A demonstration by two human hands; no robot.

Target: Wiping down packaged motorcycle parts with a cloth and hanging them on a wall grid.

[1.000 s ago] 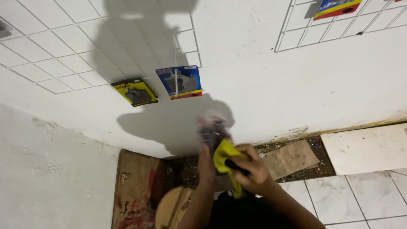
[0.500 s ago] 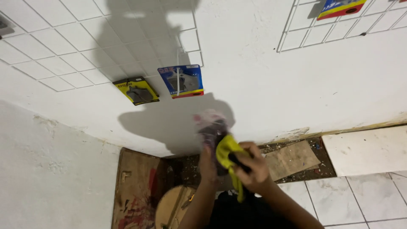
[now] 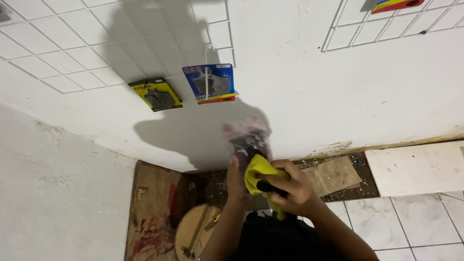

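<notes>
Low in the middle of the view, held up before the white wall [image 3: 338, 92], sits a clear plastic packet [image 3: 247, 140] with something dark inside; its contents are blurred and hard to make out. A yellow cloth [image 3: 257, 170] is pressed against the packet's lower end and covers that part of it. The right hand [image 3: 289, 187] is closed around the cloth, fingers curled over it, with a dark object showing between the fingers that cannot be identified. The left hand [image 3: 235, 180] grips the packet from the left side at its lower part; only its edge and wrist show, the rest being hidden behind the packet and cloth. Both forearms run down out of the bottom of the frame.

On the wall above hang white wire grids [image 3: 72, 53]. A yellow card pack [image 3: 155, 94] and a blue card pack [image 3: 210, 83] hang from the left grid, just beside each other. At the top right a red, yellow and blue pack [image 3: 396, 5] is cut off by the frame edge. A large shadow falls on the wall behind the packet.

Below, a paint-stained wooden board [image 3: 152, 212] lies by a round wooden disc [image 3: 195, 232], partly hidden by the left arm. Rubble and a loose piece of board [image 3: 336, 175] lie next to white floor tiles [image 3: 415, 169].
</notes>
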